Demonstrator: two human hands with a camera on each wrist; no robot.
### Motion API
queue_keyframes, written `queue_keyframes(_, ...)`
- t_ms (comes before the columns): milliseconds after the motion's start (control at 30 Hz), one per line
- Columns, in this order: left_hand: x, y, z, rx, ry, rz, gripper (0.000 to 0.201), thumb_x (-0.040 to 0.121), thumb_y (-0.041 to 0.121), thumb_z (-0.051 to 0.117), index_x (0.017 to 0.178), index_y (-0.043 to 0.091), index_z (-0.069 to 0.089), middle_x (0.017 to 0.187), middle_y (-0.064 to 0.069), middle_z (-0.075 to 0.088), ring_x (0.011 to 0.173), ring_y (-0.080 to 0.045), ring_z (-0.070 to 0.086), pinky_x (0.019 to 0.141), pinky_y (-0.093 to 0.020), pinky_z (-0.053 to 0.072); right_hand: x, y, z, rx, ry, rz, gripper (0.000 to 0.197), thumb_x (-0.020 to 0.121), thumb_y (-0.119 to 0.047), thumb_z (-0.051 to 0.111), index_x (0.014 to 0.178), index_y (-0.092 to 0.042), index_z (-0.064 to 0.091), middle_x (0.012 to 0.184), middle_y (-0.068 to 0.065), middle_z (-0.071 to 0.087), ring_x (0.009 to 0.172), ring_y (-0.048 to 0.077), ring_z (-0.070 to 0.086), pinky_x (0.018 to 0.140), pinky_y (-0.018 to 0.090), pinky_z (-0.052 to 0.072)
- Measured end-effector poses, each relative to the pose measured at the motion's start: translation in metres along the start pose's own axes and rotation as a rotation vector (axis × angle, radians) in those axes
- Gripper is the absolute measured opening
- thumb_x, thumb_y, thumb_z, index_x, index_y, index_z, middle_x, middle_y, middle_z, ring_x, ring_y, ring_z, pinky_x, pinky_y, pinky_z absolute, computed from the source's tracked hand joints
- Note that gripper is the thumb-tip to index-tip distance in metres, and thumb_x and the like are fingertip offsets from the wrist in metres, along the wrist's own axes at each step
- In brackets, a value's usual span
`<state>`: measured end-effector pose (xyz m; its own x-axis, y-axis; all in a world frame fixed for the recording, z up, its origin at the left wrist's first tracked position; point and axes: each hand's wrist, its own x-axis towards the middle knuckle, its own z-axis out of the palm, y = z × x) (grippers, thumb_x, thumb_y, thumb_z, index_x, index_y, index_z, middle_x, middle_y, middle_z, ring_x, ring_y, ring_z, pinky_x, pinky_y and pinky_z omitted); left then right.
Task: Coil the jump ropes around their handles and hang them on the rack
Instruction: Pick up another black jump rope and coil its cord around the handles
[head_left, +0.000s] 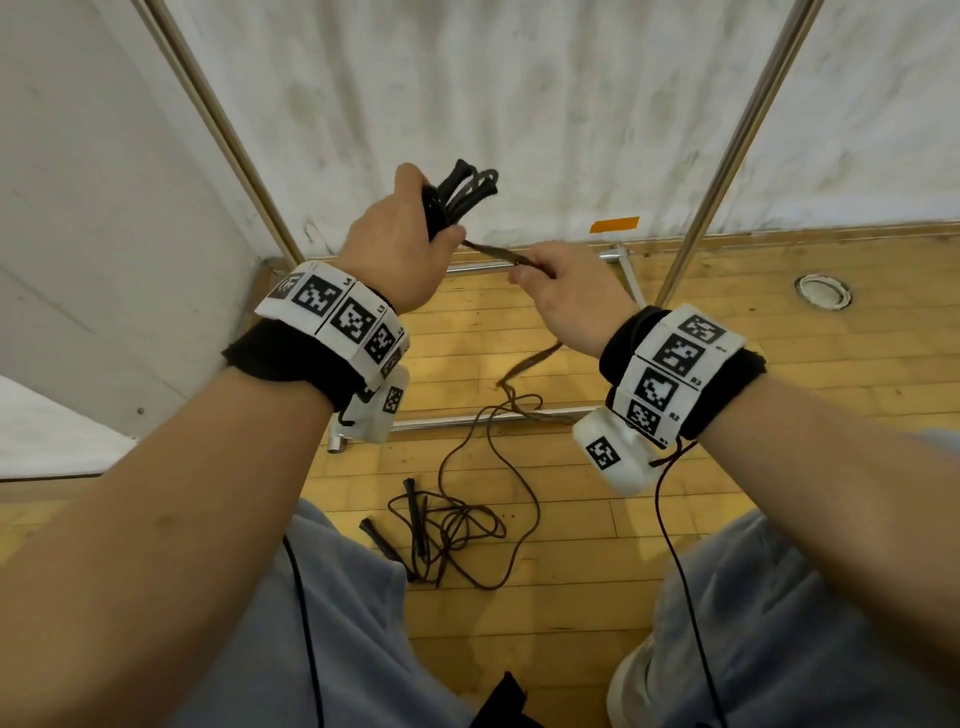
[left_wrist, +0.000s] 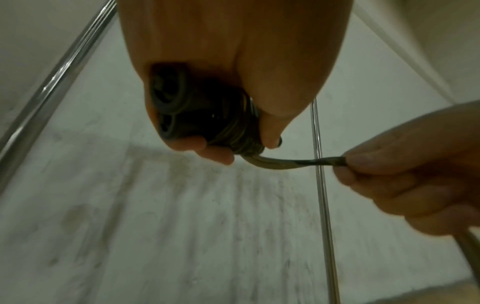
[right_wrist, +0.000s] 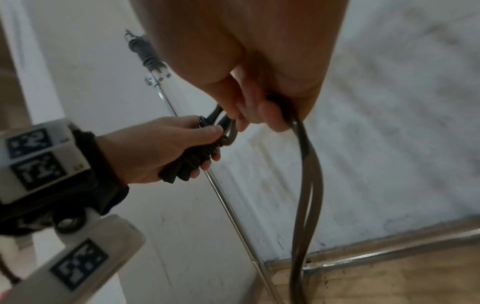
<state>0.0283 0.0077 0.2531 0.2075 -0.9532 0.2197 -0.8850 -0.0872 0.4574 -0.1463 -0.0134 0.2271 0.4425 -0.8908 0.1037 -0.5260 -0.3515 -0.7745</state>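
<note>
Handles, two black ribbed plastic ones (head_left: 457, 195) bundled together, point up and away toward the white wall, wrapped in dark rope coils. Left hand (head_left: 395, 244) curls tightly round them. Right hand (head_left: 566, 296) pinches the doubled brown rope (head_left: 493, 253) stretched between, above the rack's metal base bar (head_left: 467, 267).

Scuffed white wall (head_left: 519, 104), wood floor (head_left: 779, 364), maybe drain (head_left: 823, 292)
</note>
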Motion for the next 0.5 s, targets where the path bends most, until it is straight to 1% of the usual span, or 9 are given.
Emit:
queue_keyframes(33, -0.001, -0.002, 0.002, 0.042, -0.055, 0.001, 0.041, 0.094, 0.035, 0.055, 0.121, 0.010, 0.037, 0.111, -0.013, 0.062, 0.079, -0.024, 0.053, 0.067, -0.035, 0.044, -0.001, 0.000, 0.000, -0.093, -0.014, -0.019, 0.023, 0.097, -0.024, 0.045, 0.075, -0.021, 0.052, 0.061, -0.008, 0.044, 0.053, 0.008, 0.042, 0.044, 0.014, 0.030)
queue_keyframes(100, -0.003, -0.005, 0.007, 0.115, -0.142, 0.004, 0.040, 0.094, 0.033, 0.055, 0.121, 0.009, 0.037, 0.108, -0.014, 0.062, 0.079, -0.026, 0.055, 0.066, -0.036, 0.045, -0.005, 0.000, 0.002, -0.247, -0.070, -0.013, 0.027, 0.099, -0.028, 0.042, 0.074, -0.019, 0.049, 0.061, -0.006, 0.045, 0.055, 0.010, 0.042, 0.048, 0.023, 0.027)
queue_keyframes(200, -0.005, -0.008, 0.013, 0.228, -0.204, -0.001, 0.037, 0.095, 0.033, 0.054, 0.122, 0.012, 0.041, 0.104, -0.011, 0.062, 0.083, -0.027, 0.057, 0.068, -0.038, 0.047, -0.010, -0.001, 0.007, -0.310, -0.114, 0.003, 0.039, 0.100, -0.036, 0.035, 0.065, -0.020, 0.041, 0.060, -0.004, 0.043, 0.055, 0.012, 0.040, 0.051, 0.028, 0.027)
queue_keyframes(267, -0.006, -0.009, 0.017, 0.310, -0.242, -0.004, 0.033, 0.094, 0.034, 0.054, 0.118, 0.015, 0.042, 0.097, -0.007, 0.059, 0.078, -0.025, 0.053, 0.065, -0.037, 0.044, -0.011, -0.002, 0.008, -0.293, -0.112, -0.011, 0.037, 0.099, -0.037, 0.038, 0.068, -0.019, 0.045, 0.061, -0.004, 0.045, 0.055, 0.011, 0.041, 0.051, 0.027, 0.028)
queue_keyframes(367, -0.008, -0.009, 0.021, 0.383, -0.348, 0.006, 0.027, 0.091, 0.035, 0.057, 0.112, 0.023, 0.044, 0.088, 0.003, 0.053, 0.076, -0.020, 0.051, 0.068, -0.036, 0.045, -0.012, 0.000, 0.007, -0.318, -0.111, -0.052, 0.022, 0.098, -0.030, 0.044, 0.087, -0.015, 0.057, 0.066, -0.007, 0.048, 0.059, 0.008, 0.044, 0.051, 0.024, 0.028)
queue_keyframes(400, -0.009, -0.008, 0.022, 0.386, -0.388, 0.021, 0.024, 0.091, 0.035, 0.058, 0.108, 0.026, 0.044, 0.087, 0.005, 0.053, 0.074, -0.018, 0.051, 0.064, -0.033, 0.043, -0.011, 0.002, 0.005, -0.328, -0.087, -0.070, 0.022, 0.098, -0.028, 0.044, 0.091, -0.014, 0.059, 0.066, -0.008, 0.047, 0.059, 0.007, 0.043, 0.050, 0.023, 0.028)
queue_keyframes(433, -0.011, -0.006, 0.023, 0.385, -0.420, 0.050, 0.021, 0.090, 0.036, 0.058, 0.104, 0.029, 0.043, 0.084, 0.007, 0.053, 0.071, -0.014, 0.051, 0.059, -0.029, 0.039, -0.010, 0.003, 0.003, -0.326, -0.052, -0.082, 0.023, 0.098, -0.027, 0.043, 0.092, -0.013, 0.060, 0.065, -0.008, 0.047, 0.059, 0.006, 0.042, 0.050, 0.021, 0.028)
queue_keyframes(467, -0.013, -0.004, 0.024, 0.379, -0.440, 0.086, 0.019, 0.090, 0.036, 0.058, 0.100, 0.030, 0.042, 0.082, 0.009, 0.053, 0.069, -0.011, 0.050, 0.057, -0.026, 0.035, -0.007, 0.005, 0.000, -0.316, -0.012, -0.085, 0.024, 0.098, -0.027, 0.043, 0.092, -0.013, 0.061, 0.066, -0.009, 0.046, 0.059, 0.005, 0.042, 0.050, 0.019, 0.028)
queue_keyframes(500, -0.016, -0.001, 0.025, 0.367, -0.454, 0.123, 0.017, 0.090, 0.036, 0.057, 0.097, 0.031, 0.042, 0.080, 0.010, 0.053, 0.069, -0.009, 0.050, 0.058, -0.024, 0.035, -0.005, 0.006, -0.003, -0.304, 0.026, -0.085, 0.024, 0.098, -0.028, 0.044, 0.090, -0.013, 0.061, 0.066, -0.010, 0.046, 0.059, 0.004, 0.043, 0.050, 0.016, 0.027)
